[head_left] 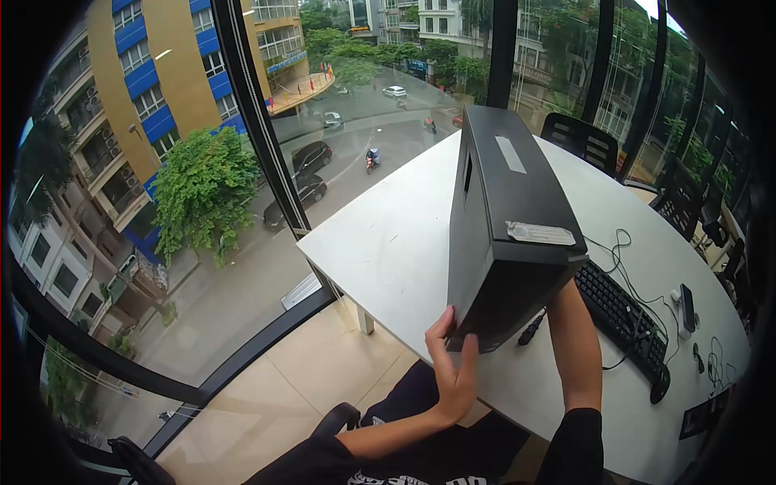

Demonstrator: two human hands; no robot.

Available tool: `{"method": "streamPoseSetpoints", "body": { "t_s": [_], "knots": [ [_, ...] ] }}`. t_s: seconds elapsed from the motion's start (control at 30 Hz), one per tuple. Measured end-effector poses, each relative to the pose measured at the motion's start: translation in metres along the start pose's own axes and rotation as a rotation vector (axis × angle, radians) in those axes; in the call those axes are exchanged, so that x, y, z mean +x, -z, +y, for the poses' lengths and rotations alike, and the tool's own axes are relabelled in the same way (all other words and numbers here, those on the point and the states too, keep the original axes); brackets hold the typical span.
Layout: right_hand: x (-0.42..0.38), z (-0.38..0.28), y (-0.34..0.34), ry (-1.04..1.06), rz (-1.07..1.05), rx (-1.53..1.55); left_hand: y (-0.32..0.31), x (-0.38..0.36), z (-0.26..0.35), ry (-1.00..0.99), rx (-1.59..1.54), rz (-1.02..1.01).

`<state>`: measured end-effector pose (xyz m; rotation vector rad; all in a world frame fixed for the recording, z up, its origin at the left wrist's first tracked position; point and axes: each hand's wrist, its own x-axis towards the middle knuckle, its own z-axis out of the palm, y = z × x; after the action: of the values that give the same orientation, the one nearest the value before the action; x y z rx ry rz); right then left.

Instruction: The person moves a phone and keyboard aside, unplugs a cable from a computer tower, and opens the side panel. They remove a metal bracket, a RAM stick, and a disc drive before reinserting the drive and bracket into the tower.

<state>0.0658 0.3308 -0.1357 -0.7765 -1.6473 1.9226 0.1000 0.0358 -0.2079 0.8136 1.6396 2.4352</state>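
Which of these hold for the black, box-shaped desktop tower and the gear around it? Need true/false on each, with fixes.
1. The left hand touches the black, box-shaped desktop tower. True.
2. The right hand has all its fingers in plain view. False: the tower hides them.
3. Two pale, elongated labels are on the tower's upper face. True.
4. The long black keyboard lies between the tower and the window on the left. False: it lies on the white table, to the tower's right in the view.
5. The small black mouse is by the keyboard's near end. True.
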Motion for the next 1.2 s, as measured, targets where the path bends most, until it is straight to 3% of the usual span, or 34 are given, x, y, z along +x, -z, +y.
{"method": "streamPoseSetpoints", "body": {
  "t_s": [0.3,0.5,0.6,0.7,0.77,0.83,0.9,1.0,1.03,1.07,1.1,1.2],
  "knots": [
    [-0.013,0.012,0.021,0.051,0.033,0.024,-0.035,-0.007,0.006,0.000,0.065,-0.004],
    [-0.104,0.018,0.037,0.074,-0.006,-0.028,0.020,0.043,-0.011,-0.114,0.076,-0.366],
    [-0.173,0.017,0.048,-0.002,-0.105,-0.124,0.028,0.103,-0.004,-0.306,0.108,-0.576],
    [-0.241,0.023,0.015,0.122,-0.075,-0.200,0.034,0.165,-0.028,-0.438,-0.006,-0.723],
    [-0.271,0.031,-0.004,0.137,-0.023,-0.302,0.024,0.200,-0.030,-0.369,0.070,-0.620],
    [-0.287,0.049,-0.027,0.170,0.030,-0.298,0.002,0.242,-0.043,-0.126,0.096,-0.407],
    [-0.291,0.070,-0.056,0.185,0.105,-0.285,-0.021,0.292,-0.076,-0.027,0.114,-0.273],
    [-0.283,0.090,-0.096,0.229,0.182,-0.296,-0.039,0.333,-0.132,0.096,-0.011,-0.479],
    [-0.278,0.091,-0.108,0.249,0.211,-0.293,-0.049,0.329,-0.141,0.164,-0.055,-0.403],
    [-0.275,0.090,-0.117,0.267,0.242,-0.286,-0.055,0.321,-0.139,0.235,-0.095,-0.328],
    [-0.272,0.087,-0.123,0.269,0.255,-0.246,-0.043,0.321,-0.131,0.323,0.019,-0.457],
    [-0.265,0.088,-0.126,0.307,0.263,-0.293,-0.039,0.324,-0.128,0.304,-0.022,-0.480]
  ]
}}
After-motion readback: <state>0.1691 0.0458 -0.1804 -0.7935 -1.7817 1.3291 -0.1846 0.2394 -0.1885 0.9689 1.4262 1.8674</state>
